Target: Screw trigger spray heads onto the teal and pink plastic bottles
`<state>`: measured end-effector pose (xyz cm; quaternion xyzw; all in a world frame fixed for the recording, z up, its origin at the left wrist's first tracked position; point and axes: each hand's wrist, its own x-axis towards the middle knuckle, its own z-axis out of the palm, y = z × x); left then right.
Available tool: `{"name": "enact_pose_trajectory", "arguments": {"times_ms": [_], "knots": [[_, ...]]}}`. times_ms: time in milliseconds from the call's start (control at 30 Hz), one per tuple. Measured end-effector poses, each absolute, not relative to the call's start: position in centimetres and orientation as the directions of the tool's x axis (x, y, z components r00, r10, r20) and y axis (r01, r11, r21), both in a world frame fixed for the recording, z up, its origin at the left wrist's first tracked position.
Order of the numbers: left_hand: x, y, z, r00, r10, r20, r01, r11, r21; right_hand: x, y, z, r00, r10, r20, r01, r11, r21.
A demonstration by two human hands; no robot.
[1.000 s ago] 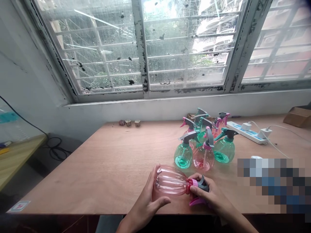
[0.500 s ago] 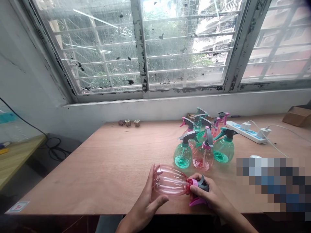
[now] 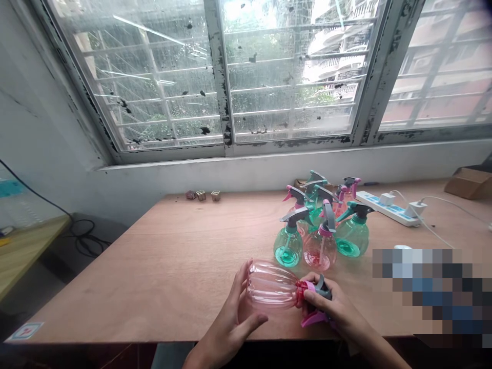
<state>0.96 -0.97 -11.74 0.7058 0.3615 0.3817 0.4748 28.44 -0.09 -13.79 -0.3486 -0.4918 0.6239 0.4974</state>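
Observation:
A clear pink spray bottle (image 3: 272,287) lies on its side in the air above the table's front edge, base to the left. My right hand (image 3: 330,302) is closed around its neck, at the pink collar, with the grey and pink spray head by the palm. At the other end, my left hand (image 3: 238,318) is open, fingers stretched along the bottle's base and thumb spread away below it. Whether those fingers touch the base is hard to make out. Just beyond stand a green spray bottle (image 3: 288,248) and a pink spray bottle (image 3: 320,251), both upright.
Behind them is a cluster with several more bottles, including a green one (image 3: 352,238) at its right. A white power strip (image 3: 388,209) with plugs and cables lies further right. Small square items (image 3: 215,196) sit at the back edge, and a cardboard box (image 3: 469,183) is at the far right.
The pink bottle and both hands have barely moved, shifting very slightly to the right. My left fingers lie a little further round the base edge. The view has tilted slightly.

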Motion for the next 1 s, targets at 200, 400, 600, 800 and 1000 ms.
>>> {"name": "enact_pose_trajectory", "arguments": {"times_ms": [200,400,600,800,1000], "knots": [[0.96,-0.77,-11.82,0.402,0.89,0.216,0.171,-0.304,0.937,28.52,-0.2,-13.87,-0.285,0.958,0.011,-0.252,-0.064,-0.966],[0.99,-0.9,-11.55,0.401,0.898,0.179,0.164,-0.263,0.951,28.53,-0.17,-13.89,-0.285,0.958,0.022,-0.25,-0.052,-0.967],[1.06,-0.65,-11.42,0.405,0.894,0.191,0.102,-0.251,0.963,28.49,-0.26,-13.64,-0.299,0.954,0.03,-0.253,-0.049,-0.966],[1.09,-0.66,-11.93,0.361,0.907,0.215,0.188,-0.297,0.936,28.48,-0.24,-13.55,-0.277,0.961,0.017,-0.237,-0.052,-0.97],[1.0,-1.14,-11.49,0.42,0.889,0.183,0.158,-0.27,0.95,28.55,-0.28,-13.53,-0.278,0.96,0.028,-0.23,-0.038,-0.972]]}}
